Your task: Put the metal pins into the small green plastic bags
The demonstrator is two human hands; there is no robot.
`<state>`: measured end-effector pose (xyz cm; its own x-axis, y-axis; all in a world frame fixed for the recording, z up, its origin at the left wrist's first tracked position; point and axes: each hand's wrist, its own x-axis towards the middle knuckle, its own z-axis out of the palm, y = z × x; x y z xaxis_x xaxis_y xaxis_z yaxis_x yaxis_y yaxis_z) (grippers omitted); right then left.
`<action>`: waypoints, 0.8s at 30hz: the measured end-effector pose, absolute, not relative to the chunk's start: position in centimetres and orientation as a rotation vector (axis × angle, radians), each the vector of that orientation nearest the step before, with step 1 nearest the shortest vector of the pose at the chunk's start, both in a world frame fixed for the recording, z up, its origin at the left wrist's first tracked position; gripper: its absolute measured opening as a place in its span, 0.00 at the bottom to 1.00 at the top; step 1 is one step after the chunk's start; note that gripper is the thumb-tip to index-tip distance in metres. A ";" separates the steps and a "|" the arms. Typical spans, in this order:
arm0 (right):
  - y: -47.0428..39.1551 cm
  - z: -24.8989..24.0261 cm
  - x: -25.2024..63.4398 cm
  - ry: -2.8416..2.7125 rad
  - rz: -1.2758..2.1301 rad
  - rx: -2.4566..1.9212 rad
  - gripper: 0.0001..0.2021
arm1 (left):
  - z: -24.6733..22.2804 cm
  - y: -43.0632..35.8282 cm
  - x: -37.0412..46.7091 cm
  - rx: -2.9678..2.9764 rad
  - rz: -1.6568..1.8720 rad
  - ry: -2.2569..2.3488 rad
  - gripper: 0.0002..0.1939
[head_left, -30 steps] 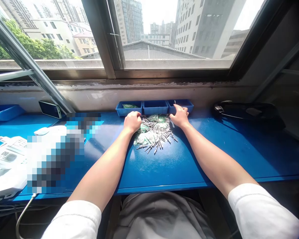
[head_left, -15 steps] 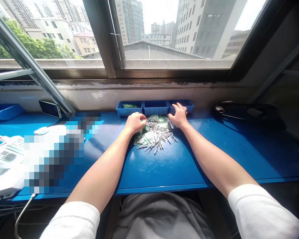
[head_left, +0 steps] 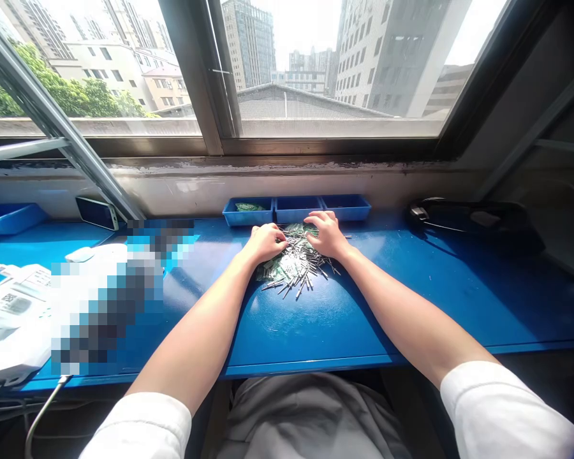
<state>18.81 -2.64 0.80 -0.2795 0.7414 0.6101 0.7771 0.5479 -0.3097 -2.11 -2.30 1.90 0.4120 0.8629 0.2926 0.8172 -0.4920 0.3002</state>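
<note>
A pile of thin metal pins and small green-and-clear packets (head_left: pixel 296 264) lies on the blue table. My left hand (head_left: pixel 268 244) rests at the pile's left edge, its fingers curled together; what they hold, if anything, is hidden. Over the upper right of the pile is my right hand (head_left: pixel 326 236), fingers apart and nothing visible between them. Just behind the pile stand three joined blue bins: the left bin (head_left: pixel 249 218) has green packets in it, the middle bin (head_left: pixel 298 212) shows no contents, and the right bin (head_left: pixel 356 213) holds something dark.
A phone (head_left: pixel 97 213) leans against the wall at the back left, near a blue tray (head_left: pixel 14 218) and a metal frame (head_left: pixel 90 169). White devices with a cable (head_left: pixel 16 296) stand at the left. A black case (head_left: pixel 473 220) lies at the back right.
My right hand has come from the right bin's front edge to the left and down, over the pile. My left hand has shifted slightly right and down.
</note>
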 end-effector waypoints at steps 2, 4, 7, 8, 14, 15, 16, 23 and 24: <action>-2.8 0.8 18.6 -2.100 -0.045 -1.185 0.15 | 1.8 -2.3 -2.0 2.561 0.603 1.522 0.10; -2.9 0.8 18.4 -2.137 -0.023 -1.140 0.12 | 1.6 -2.3 -1.8 2.579 0.615 1.525 0.10; -3.0 0.8 18.2 -2.174 0.007 -1.061 0.10 | 1.5 -2.4 -1.5 2.604 0.699 1.510 0.09; -3.1 0.9 18.1 -2.187 0.012 -1.033 0.10 | 1.5 -2.4 -1.4 2.610 0.732 1.502 0.09; -3.3 1.1 17.6 -2.257 0.016 -0.898 0.07 | 1.9 -3.2 -0.6 2.688 0.882 1.387 0.07; -3.3 1.1 17.6 -2.247 0.030 -0.900 0.07 | 1.9 -3.4 -0.5 2.700 0.896 1.365 0.07; -3.3 1.2 17.6 -2.229 0.052 -0.909 0.07 | 2.0 -3.5 -0.4 2.708 0.909 1.349 0.07; -3.7 1.5 17.5 -2.029 0.374 -0.916 0.07 | 2.2 -3.7 -0.2 2.669 0.955 1.422 0.09; -3.8 1.6 17.5 -2.016 0.399 -0.909 0.07 | 2.1 -3.6 -0.3 2.655 0.960 1.442 0.09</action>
<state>17.46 -3.79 1.56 -0.3603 0.7282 0.5830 0.4515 0.6830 -0.5741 -0.26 -3.59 2.11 0.4031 0.7531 0.5200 0.7704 -0.5859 0.2513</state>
